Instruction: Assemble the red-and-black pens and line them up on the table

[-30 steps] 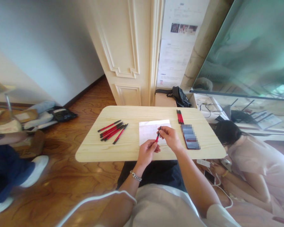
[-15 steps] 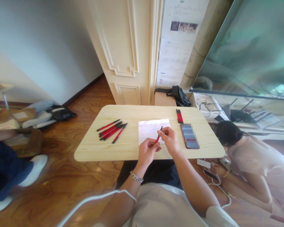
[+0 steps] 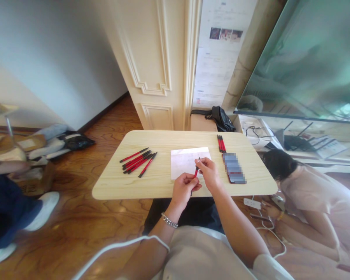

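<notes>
Between my two hands is a red and black pen (image 3: 196, 172), tilted, over the lower right of a white paper sheet (image 3: 181, 159). My left hand (image 3: 184, 188) is closed around the pen's lower part. The fingers of my right hand (image 3: 207, 170) pinch its black upper end. To the left on the table lies a loose bunch of several similar red and black pens (image 3: 137, 161). A neat row of a few more red pens (image 3: 221, 144) sits at the right, above a phone (image 3: 235, 169) with a pixelated screen.
The light wooden table (image 3: 113, 186) has rounded corners. A black bag (image 3: 221, 118) rests on a box behind it. At the right a person (image 3: 312, 202) bends low beside a power strip (image 3: 252, 203) and cables. Another person's legs (image 3: 8, 210) are at the left.
My left hand has slid slightly lower along the pen, and the pen now stands a little steeper. The right hand keeps its pinch at the top. The pens on the table have not moved.
</notes>
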A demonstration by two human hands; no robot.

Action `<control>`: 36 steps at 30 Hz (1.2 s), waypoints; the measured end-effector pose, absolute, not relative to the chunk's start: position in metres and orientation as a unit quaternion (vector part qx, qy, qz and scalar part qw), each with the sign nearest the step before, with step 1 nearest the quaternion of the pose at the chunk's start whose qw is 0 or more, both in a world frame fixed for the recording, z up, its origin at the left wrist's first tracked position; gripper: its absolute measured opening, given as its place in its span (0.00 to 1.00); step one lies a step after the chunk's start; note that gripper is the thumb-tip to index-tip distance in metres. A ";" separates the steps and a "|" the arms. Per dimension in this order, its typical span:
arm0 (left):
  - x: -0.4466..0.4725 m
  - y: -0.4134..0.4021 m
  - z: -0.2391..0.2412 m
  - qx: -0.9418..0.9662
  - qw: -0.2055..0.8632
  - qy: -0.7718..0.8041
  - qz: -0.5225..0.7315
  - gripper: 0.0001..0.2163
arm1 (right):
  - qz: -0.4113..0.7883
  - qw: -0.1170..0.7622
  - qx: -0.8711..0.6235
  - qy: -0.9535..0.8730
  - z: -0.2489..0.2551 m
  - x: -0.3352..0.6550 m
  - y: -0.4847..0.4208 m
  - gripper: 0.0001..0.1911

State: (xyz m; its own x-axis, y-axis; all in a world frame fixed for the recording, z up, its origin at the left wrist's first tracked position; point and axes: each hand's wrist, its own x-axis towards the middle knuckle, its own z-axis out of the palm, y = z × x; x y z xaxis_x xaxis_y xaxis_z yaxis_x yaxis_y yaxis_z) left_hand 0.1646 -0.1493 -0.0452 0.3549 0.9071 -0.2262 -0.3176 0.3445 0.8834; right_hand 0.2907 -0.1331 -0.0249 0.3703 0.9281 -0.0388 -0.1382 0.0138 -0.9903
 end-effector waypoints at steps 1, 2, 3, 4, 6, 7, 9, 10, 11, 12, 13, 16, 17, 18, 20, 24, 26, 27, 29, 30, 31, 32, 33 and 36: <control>0.165 -0.150 -0.046 0.385 0.727 0.381 0.421 0.15 | 0.436 0.617 -0.553 -0.350 -0.026 0.290 -0.133 0.17; 0.166 -0.151 -0.047 0.382 0.731 0.380 0.419 0.15 | 0.447 0.617 -0.547 -0.346 -0.026 0.290 -0.133 0.17; 0.166 -0.151 -0.047 0.380 0.735 0.377 0.417 0.15 | 0.462 0.616 -0.537 -0.345 -0.026 0.290 -0.134 0.18; 0.166 -0.151 -0.046 0.378 0.738 0.374 0.415 0.15 | 0.477 0.614 -0.525 -0.345 -0.026 0.291 -0.134 0.19; 0.166 -0.152 -0.045 0.374 0.739 0.377 0.414 0.15 | 0.486 0.612 -0.518 -0.347 -0.025 0.292 -0.134 0.20; 0.166 -0.152 -0.045 0.373 0.738 0.381 0.414 0.15 | 0.479 0.611 -0.526 -0.346 -0.025 0.292 -0.134 0.19; 0.166 -0.153 -0.045 0.372 0.735 0.387 0.414 0.16 | 0.453 0.610 -0.554 -0.341 -0.026 0.293 -0.134 0.18; 0.167 -0.153 -0.045 0.371 0.735 0.388 0.413 0.16 | 0.444 0.609 -0.564 -0.338 -0.027 0.293 -0.134 0.18; 0.167 -0.153 -0.046 0.369 0.736 0.389 0.413 0.16 | 0.443 0.608 -0.566 -0.337 -0.028 0.293 -0.135 0.18; 0.167 -0.153 -0.047 0.368 0.738 0.388 0.413 0.16 | 0.450 0.607 -0.562 -0.337 -0.028 0.294 -0.135 0.19; 0.168 -0.154 -0.048 0.366 0.739 0.386 0.414 0.16 | 0.463 0.606 -0.553 -0.337 -0.029 0.294 -0.136 0.19; 0.169 -0.155 -0.050 0.364 0.741 0.380 0.417 0.16 | 0.484 0.607 -0.533 -0.338 -0.031 0.294 -0.137 0.20; 0.169 -0.156 -0.051 0.364 0.742 0.379 0.417 0.16 | 0.479 0.607 -0.537 -0.339 -0.031 0.294 -0.137 0.19; 0.169 -0.156 -0.051 0.365 0.742 0.379 0.416 0.16 | 0.470 0.605 -0.545 -0.340 -0.032 0.294 -0.137 0.18; 0.170 -0.157 -0.052 0.365 0.742 0.381 0.414 0.16 | 0.453 0.602 -0.560 -0.344 -0.032 0.295 -0.138 0.17; 0.170 -0.157 -0.051 0.367 0.738 0.383 0.417 0.16 | 0.472 0.600 -0.545 -0.345 -0.029 0.295 -0.139 0.19; 0.169 -0.156 -0.051 0.367 0.738 0.383 0.417 0.16 | 0.477 0.601 -0.540 -0.346 -0.028 0.295 -0.139 0.19; 0.169 -0.156 -0.051 0.368 0.736 0.385 0.418 0.16 | 0.470 0.603 -0.542 -0.348 -0.028 0.294 -0.139 0.18; 0.169 -0.156 -0.051 0.376 0.724 0.395 0.422 0.15 | 0.443 0.610 -0.556 -0.350 -0.029 0.293 -0.138 0.16; 0.170 -0.157 -0.052 0.382 0.715 0.402 0.426 0.15 | 0.429 0.613 -0.564 -0.349 -0.031 0.292 -0.137 0.16; 0.170 -0.157 -0.052 0.388 0.706 0.409 0.429 0.15 | 0.416 0.616 -0.572 -0.346 -0.032 0.292 -0.137 0.16; 0.170 -0.157 -0.052 0.393 0.698 0.415 0.431 0.14 | 0.404 0.618 -0.581 -0.341 -0.033 0.291 -0.136 0.16; 0.170 -0.157 -0.052 0.397 0.694 0.418 0.431 0.14 | 0.395 0.620 -0.589 -0.336 -0.033 0.290 -0.136 0.17; 0.171 -0.156 -0.052 0.393 0.704 0.409 0.428 0.14 | 0.397 0.618 -0.586 -0.342 -0.030 0.290 -0.138 0.17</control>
